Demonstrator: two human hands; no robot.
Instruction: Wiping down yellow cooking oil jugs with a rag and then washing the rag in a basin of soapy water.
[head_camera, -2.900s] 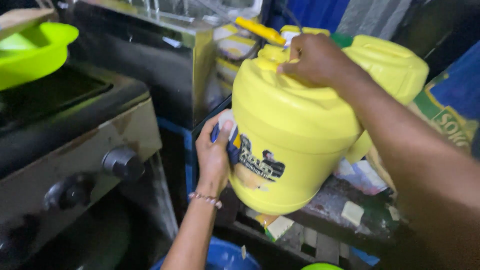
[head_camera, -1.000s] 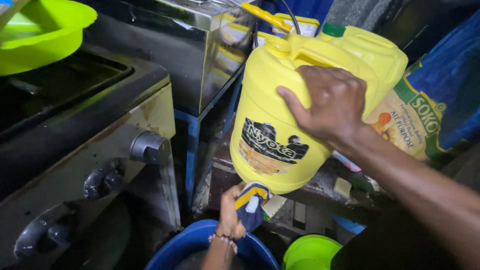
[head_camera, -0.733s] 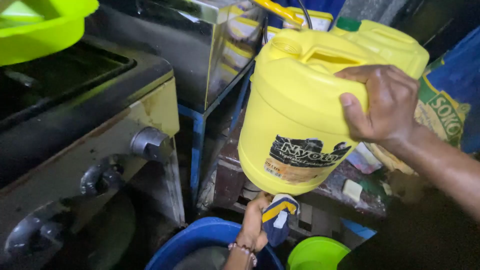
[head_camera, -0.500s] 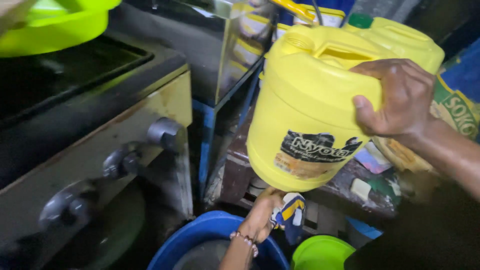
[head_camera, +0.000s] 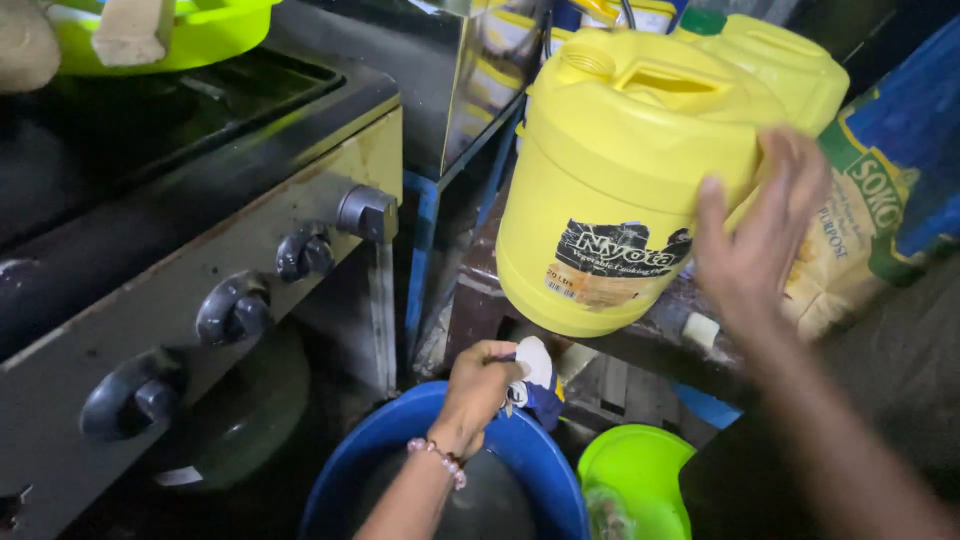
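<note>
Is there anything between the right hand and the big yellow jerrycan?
Nothing visible. The right hand, fingers spread, is at the side of the jerrycan, in front of its right edge; whether it touches cannot be told. The left hand is lower, holding a cloth over the blue basin.

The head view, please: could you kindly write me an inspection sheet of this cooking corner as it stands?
Surface: dark low shelf carrying the jugs.
Job's things: large yellow plastic jug, uncapped, tilted; blue, white and yellow cloth.
Clutter: second yellow jug; printed sack; lime green bowl; blue plastic basin.
Hands: left hand grips the cloth over the basin; right hand open by the jug's side, contact unclear.
Cables: nothing seen.
Surroundings: metal stove with dark knobs; lime green tub on top.
</note>
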